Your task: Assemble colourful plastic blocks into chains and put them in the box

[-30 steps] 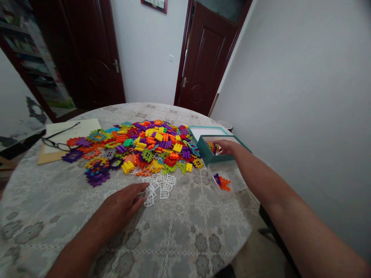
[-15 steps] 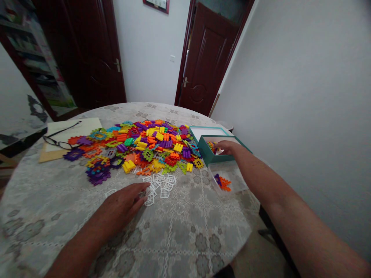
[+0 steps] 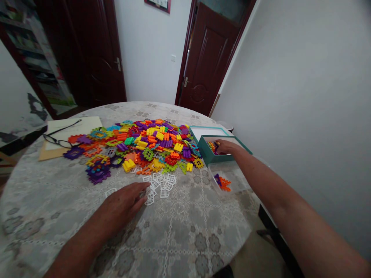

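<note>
My left hand [image 3: 127, 200] rests palm-down on the tablecloth, thumb apart from the fingers. Its fingertips are at the edge of a cluster of white lattice window pieces [image 3: 165, 192]. To the right, my right hand [image 3: 224, 147] reaches into a green box [image 3: 208, 152]. Its fingers point down beside small colourful pieces [image 3: 213, 146] lined up inside. The box's front wall and the hand itself hide the fingertips, so a grip on anything cannot be made out.
A large heap of plastic building pieces [image 3: 156, 143] spreads across the table's middle. Eyeglasses [image 3: 59, 143] lie on papers [image 3: 84, 125] at the left. A clear plastic tray [image 3: 240, 185] with orange and purple pieces [image 3: 223, 182] sits before the box. Behind it lies a white-lined lid [image 3: 207, 132].
My right hand has gone slightly lower into the box, and the white thing seen at its fingers before no longer shows. My left hand has stayed in place.
</note>
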`<state>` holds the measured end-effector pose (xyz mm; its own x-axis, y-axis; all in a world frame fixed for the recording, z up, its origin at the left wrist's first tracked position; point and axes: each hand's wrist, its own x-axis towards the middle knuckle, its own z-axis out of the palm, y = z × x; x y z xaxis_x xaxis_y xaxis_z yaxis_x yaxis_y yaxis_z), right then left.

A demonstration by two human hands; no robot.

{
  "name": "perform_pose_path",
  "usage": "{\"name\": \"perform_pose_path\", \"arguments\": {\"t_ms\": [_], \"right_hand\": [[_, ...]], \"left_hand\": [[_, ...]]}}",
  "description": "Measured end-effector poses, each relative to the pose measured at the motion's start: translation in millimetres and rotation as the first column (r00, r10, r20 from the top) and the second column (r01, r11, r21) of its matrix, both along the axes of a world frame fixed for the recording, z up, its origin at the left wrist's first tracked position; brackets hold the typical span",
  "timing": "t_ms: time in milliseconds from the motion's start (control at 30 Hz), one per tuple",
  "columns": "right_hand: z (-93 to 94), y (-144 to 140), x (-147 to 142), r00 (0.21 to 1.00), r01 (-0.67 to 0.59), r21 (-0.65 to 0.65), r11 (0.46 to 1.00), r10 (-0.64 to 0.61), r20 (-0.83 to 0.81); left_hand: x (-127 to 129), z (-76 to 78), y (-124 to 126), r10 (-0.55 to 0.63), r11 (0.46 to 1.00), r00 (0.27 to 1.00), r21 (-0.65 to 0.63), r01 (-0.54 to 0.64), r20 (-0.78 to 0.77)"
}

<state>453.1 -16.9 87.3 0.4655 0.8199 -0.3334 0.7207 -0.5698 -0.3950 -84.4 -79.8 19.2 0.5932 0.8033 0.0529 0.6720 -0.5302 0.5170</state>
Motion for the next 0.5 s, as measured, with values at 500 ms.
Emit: {"name": "perform_pose_path", "arguments": {"t_ms": [500], "right_hand": [[12.6,-2,20,0.998,0.027,0.086,0.996,-0.032,0.058]], "left_hand": [[0,-1.0,-1,0.017,1.0,0.999,0.014,-0.017,0.027]]}}
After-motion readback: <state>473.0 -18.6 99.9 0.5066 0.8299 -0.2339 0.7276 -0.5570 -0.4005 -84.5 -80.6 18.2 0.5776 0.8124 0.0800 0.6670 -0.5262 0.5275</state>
